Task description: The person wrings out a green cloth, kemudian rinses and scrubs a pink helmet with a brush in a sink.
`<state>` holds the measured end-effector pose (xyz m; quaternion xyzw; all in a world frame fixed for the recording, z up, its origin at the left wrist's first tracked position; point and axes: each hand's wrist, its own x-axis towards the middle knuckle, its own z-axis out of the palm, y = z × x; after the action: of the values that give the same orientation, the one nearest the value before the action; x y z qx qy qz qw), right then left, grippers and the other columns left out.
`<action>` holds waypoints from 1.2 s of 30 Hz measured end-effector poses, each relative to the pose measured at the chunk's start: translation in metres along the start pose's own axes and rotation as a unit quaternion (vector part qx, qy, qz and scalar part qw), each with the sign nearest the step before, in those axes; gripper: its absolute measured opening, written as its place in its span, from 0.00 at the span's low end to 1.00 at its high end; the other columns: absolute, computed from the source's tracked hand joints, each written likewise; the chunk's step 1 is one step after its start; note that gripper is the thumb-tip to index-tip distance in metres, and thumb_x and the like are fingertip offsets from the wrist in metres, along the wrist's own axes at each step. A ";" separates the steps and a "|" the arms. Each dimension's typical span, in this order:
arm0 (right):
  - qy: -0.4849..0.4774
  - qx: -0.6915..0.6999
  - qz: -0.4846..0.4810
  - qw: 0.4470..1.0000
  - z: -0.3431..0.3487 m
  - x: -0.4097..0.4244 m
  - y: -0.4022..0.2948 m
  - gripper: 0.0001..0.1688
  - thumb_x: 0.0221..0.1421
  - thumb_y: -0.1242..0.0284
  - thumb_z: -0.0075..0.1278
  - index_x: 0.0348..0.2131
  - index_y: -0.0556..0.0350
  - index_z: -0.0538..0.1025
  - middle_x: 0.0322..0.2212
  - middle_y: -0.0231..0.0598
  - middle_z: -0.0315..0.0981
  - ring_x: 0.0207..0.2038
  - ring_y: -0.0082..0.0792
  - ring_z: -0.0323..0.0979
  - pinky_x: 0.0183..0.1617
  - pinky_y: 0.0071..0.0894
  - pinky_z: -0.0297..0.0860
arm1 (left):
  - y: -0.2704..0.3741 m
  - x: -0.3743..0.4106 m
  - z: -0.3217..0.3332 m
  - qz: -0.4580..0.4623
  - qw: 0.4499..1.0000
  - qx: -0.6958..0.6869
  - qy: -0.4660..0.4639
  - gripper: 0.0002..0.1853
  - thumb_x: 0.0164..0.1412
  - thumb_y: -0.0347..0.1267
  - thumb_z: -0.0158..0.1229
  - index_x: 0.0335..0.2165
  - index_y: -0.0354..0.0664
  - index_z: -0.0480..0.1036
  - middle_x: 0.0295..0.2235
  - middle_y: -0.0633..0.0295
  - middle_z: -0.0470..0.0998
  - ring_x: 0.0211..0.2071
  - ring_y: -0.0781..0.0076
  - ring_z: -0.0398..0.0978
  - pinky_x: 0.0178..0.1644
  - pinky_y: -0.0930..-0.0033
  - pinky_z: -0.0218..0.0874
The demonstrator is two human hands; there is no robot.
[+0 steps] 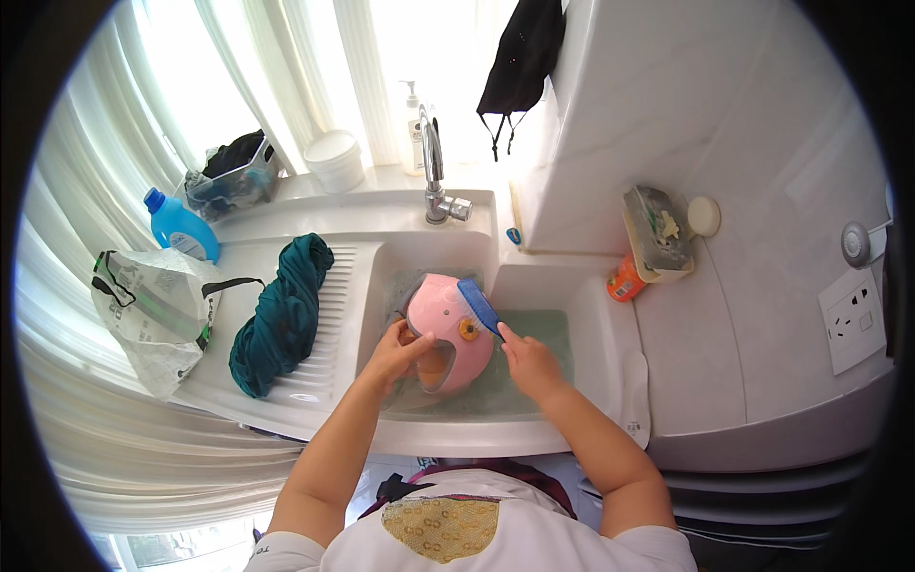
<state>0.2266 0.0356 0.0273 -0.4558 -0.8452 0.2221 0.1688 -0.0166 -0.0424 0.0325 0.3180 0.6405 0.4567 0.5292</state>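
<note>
A pink helmet (468, 354) with a yellow-orange round fitting on its side sits in the white laundry sink (493, 435), tilted in shallow cloudy water (536, 386). My left hand (402, 352) grips the helmet at the rim of its opening, thumb outside; the other fingers are partly hidden. In my right hand (532, 365) is the handle of a blue scrubbing brush (479, 304). Its pale bristles touch the pink shell just above the round fitting. Something grey (402, 304), partly hidden, lies at the helmet's left side.
A twisted teal cloth (282, 318) lies on the ribbed drainboard, beside a plastic bag (154, 307) and a blue detergent bottle (182, 225). The chrome faucet (433, 164) rises behind the basin. An orange container (626, 279) and a soap tray (658, 232) stand at the right.
</note>
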 end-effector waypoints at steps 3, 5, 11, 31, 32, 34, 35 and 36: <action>-0.020 0.085 0.008 0.996 -0.006 0.001 0.024 0.21 0.58 0.66 0.43 0.52 0.42 0.68 0.33 0.52 0.73 0.34 0.54 0.71 0.39 0.47 0.67 | 0.019 0.029 0.012 -0.042 0.996 -0.066 0.051 0.33 0.54 0.37 0.59 0.55 0.40 0.57 0.44 0.57 0.70 0.41 0.67 0.71 0.40 0.61 0.66; -0.101 -0.017 0.131 0.986 -0.016 0.007 0.037 0.21 0.58 0.66 0.41 0.51 0.44 0.69 0.39 0.50 0.72 0.38 0.51 0.71 0.42 0.45 0.68 | 0.021 0.041 0.012 -0.063 0.992 -0.109 0.029 0.30 0.56 0.35 0.57 0.54 0.40 0.57 0.44 0.55 0.70 0.42 0.64 0.72 0.42 0.57 0.67; -0.206 -0.062 0.191 0.958 0.041 0.002 0.125 0.20 0.58 0.64 0.41 0.49 0.48 0.71 0.39 0.50 0.73 0.41 0.50 0.71 0.46 0.42 0.67 | 0.028 0.041 0.021 -0.074 0.970 -0.228 -0.052 0.22 0.56 0.25 0.52 0.50 0.33 0.61 0.45 0.53 0.69 0.44 0.59 0.71 0.45 0.55 0.67; -0.031 0.039 0.132 0.990 0.009 -0.006 0.040 0.21 0.58 0.67 0.42 0.51 0.48 0.69 0.34 0.50 0.74 0.36 0.54 0.72 0.37 0.47 0.69 | -0.001 0.007 0.035 -0.011 0.978 -0.206 -0.014 0.26 0.53 0.25 0.57 0.50 0.40 0.58 0.45 0.55 0.68 0.45 0.64 0.70 0.47 0.60 0.67; -0.063 0.014 0.140 0.988 0.017 -0.006 0.071 0.21 0.58 0.67 0.43 0.51 0.47 0.69 0.37 0.50 0.73 0.37 0.54 0.72 0.38 0.46 0.68 | -0.003 0.008 0.035 -0.013 0.977 -0.212 -0.016 0.26 0.53 0.25 0.57 0.50 0.40 0.58 0.45 0.55 0.68 0.45 0.64 0.70 0.47 0.59 0.67; -0.109 -0.041 0.176 0.978 0.043 -0.004 0.114 0.21 0.58 0.66 0.43 0.51 0.47 0.69 0.38 0.51 0.73 0.36 0.55 0.72 0.37 0.45 0.68 | -0.002 0.010 0.037 -0.012 0.975 -0.221 -0.022 0.25 0.54 0.26 0.56 0.50 0.40 0.58 0.45 0.55 0.68 0.45 0.63 0.70 0.47 0.57 0.67; -0.126 -0.074 0.206 0.968 0.056 -0.005 0.128 0.21 0.58 0.67 0.42 0.51 0.47 0.69 0.37 0.51 0.74 0.35 0.54 0.73 0.37 0.44 0.69 | 0.000 0.010 0.037 -0.021 0.971 -0.235 -0.023 0.25 0.55 0.26 0.55 0.50 0.40 0.58 0.45 0.55 0.67 0.45 0.63 0.70 0.47 0.56 0.67; -0.141 -0.107 0.235 0.956 0.059 -0.006 0.137 0.21 0.58 0.67 0.42 0.51 0.47 0.69 0.36 0.51 0.74 0.33 0.53 0.73 0.36 0.43 0.69 | 0.005 0.010 0.036 -0.029 0.968 -0.249 -0.025 0.24 0.55 0.26 0.55 0.50 0.40 0.58 0.46 0.55 0.67 0.45 0.62 0.70 0.47 0.56 0.67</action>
<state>0.2960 0.0842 -0.0956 -0.6212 -0.7479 0.2264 -0.0590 0.0150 -0.0227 0.0319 0.1683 0.5023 0.5782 0.6205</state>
